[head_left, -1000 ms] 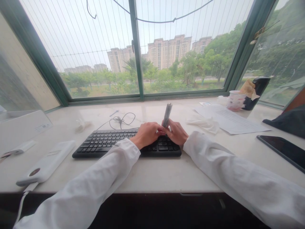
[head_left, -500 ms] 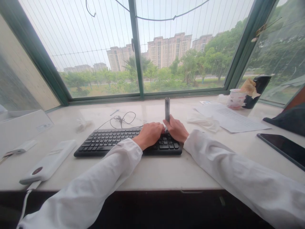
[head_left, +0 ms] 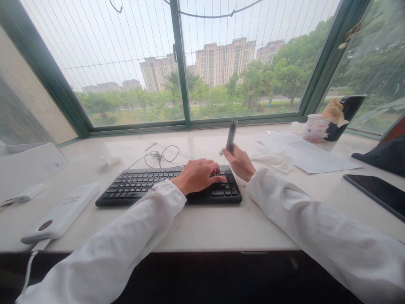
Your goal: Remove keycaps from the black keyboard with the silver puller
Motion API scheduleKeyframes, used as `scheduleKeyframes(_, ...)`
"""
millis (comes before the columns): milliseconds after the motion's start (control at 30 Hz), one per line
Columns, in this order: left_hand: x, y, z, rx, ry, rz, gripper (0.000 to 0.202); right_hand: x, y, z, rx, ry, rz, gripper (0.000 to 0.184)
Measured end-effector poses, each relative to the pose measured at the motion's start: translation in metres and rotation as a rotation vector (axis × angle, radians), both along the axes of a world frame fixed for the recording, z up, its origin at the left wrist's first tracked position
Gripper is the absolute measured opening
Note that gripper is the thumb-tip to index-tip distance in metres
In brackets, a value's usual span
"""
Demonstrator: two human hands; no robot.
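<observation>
Left hand (head_left: 195,175) palm down, thumb spread; right hand (head_left: 241,164) angled inward, fingers (head_left: 230,155) curled.

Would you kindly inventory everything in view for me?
keyboard: 1, black, countertop middle
slim object: 1, grey, centre right
looped cable: 1, dark, behind keyboard
thin stick: 1, bluish, back
power bank: 1, white, front left
cord: 1, white, front left
small device: 1, white, left
box: 1, white, far left
crumpled pieces: several, whitish, left and right
printed paper: count unclear, white, right
cup: 1, white, back right
wrapper: 1, brown, by cup
tall object: 1, black, behind cup
phone: 1, black, right
cloth: 1, dark, right edge
window frame: 1, green, back
buildings: several, beige, outside
trees: many, green, outside
countertop: 1, white, foreground
sleeves: 2, white, forearms
left hand: 1, bare, on keyboard
right hand: 1, bare, around slim object
</observation>
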State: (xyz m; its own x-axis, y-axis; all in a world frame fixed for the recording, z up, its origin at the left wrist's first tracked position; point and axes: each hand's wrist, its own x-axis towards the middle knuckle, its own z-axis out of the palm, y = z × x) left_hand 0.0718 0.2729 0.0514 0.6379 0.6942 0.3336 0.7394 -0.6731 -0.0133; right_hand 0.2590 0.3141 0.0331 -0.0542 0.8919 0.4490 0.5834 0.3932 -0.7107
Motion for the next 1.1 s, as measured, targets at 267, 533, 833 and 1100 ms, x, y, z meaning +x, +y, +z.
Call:
scheduleKeyframes(267,-0.005,0.003,-0.003,0.072,-0.113,-0.058,0.020,0.008,0.011,0.002,-0.016,0.280,0.030,0.030)
scheduleKeyframes(533,-0.006,0.005,-0.003,0.096,-0.365,0.010,0.015,0.003,-0.002,0.010,-0.237,0.570,0.323,0.023)
scheduleKeyframes(833,-0.007,0.008,-0.006,0.102,-0.420,0.103,0.017,-0.001,-0.008,0.010,-0.277,0.469,0.404,0.037)
scheduleKeyframes(1100,-0.006,0.004,-0.002,0.171,-0.389,0.134,0.015,-0.002,-0.003,0.003,-0.274,0.418,0.446,0.040)
